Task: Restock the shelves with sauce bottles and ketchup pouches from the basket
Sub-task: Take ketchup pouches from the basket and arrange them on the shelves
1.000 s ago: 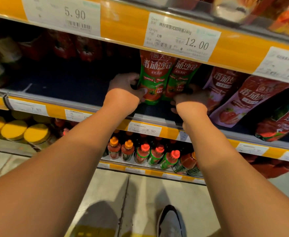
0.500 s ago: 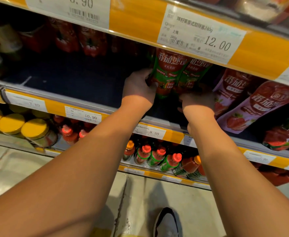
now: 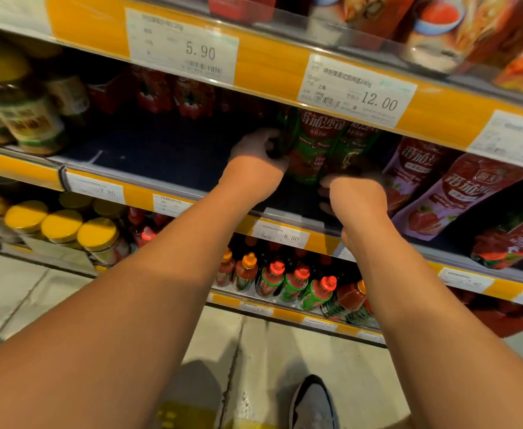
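Supermarket shelving with yellow price rails fills my view, and on the dark middle shelf point(image 3: 167, 156) both my hands are working at two green-and-red ketchup pouches point(image 3: 311, 150) standing upright side by side. My left hand point(image 3: 255, 165) has its fingers curled round the left edge of the nearer pouch; my right hand point(image 3: 354, 193) is curled at the base of the pair, though its fingertips are hidden, so I cannot tell how firmly it grips. These soft pouches look top-heavy to me, so if I let go before they are seated flat they could flop forward over the shelf lip. Just to the right, the purple-and-red strawberry pouches point(image 3: 458, 196) already lean over, and a nudge from my right wrist might tip them further. Below, the small red-capped sauce bottles point(image 3: 288, 280) stand where a falling pouch could knock them. No basket is in view.
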The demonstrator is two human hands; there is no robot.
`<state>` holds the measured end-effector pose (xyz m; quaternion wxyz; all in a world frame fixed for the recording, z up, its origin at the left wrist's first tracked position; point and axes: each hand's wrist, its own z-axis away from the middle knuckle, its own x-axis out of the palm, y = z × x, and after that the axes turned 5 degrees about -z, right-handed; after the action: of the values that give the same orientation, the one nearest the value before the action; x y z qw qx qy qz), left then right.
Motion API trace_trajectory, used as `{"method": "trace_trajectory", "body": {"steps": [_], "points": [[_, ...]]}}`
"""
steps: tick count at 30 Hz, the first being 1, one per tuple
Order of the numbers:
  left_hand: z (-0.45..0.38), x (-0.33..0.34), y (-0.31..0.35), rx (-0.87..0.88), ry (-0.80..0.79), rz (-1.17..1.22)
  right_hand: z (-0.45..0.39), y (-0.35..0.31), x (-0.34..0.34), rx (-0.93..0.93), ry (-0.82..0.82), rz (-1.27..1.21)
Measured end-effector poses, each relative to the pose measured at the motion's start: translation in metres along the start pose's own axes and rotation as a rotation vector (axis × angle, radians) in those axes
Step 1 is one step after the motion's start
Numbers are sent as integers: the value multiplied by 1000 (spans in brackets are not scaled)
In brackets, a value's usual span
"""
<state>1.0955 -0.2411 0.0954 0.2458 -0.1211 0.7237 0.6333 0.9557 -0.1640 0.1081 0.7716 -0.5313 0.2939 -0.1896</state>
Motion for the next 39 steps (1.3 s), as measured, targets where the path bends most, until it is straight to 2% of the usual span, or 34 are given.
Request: {"method": "trace_trajectory", "body": {"steps": [3,9,12,15,18,21,27,34,37,39], "points": [[12,-44,-12,-23,-88,50,25,-5,5,-126,-46,57],[83,-158,-28,-15,-185,-162,101,-11,46,-355,-443,326],[137,-227,-60,-38,-86,-153,148,-10,80,-513,-585,461],[207,-301,-118,-151,71,-102,197,-6,110,-562,-744,516],[284,-358,-187,-357,209,-120,239,2,133,-656,-885,579],[354,-390,-257,-619,339,-144,273,11,162,-662,-1012,606],[433,-383,-335,-964,383,-22,337,15,237,-837,-1247,760],[414,-324,-394,-1101,294,178,403,18,325,-910,-1539,1266],[391,-307,-415,-1117,293,261,419,32,357,-934,-1545,1321],[380,-290,-455,-1155,323,266,419,51,373,-911,-1498,1274]]}}
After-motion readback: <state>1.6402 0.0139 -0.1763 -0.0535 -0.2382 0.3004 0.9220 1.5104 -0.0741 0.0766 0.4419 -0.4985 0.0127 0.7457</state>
